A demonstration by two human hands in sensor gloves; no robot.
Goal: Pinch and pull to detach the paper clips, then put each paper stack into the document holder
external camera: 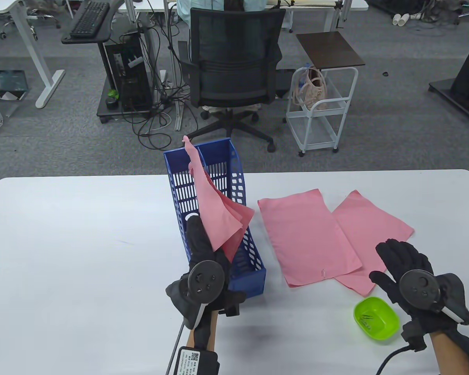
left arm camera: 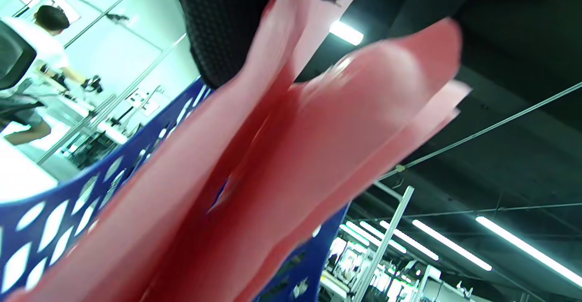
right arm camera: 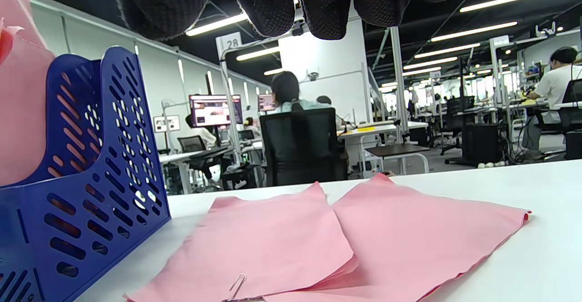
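my left hand [external camera: 203, 269] is pinching a pink paper stack [external camera: 215, 207], lowering it into the blue holder [external camera: 250, 250]; i'm keeping it upright so the corners clear the divider. at three o'clock, two stacks [external camera: 308, 238] are lying flat, one still clipped [external camera: 324, 272]. my right hand [external camera: 410, 273] is hovering, fingers spread.

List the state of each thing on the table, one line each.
held paper stack: upright, partly inside the holder, gripped by left hand.
document holder: standing on the table.
nearer flat stack: lying flat, paper clip still on.
farther flat stack: flat, partly under the nearer one.
green dish: holds loose clips.
right hand: open, holding nothing.
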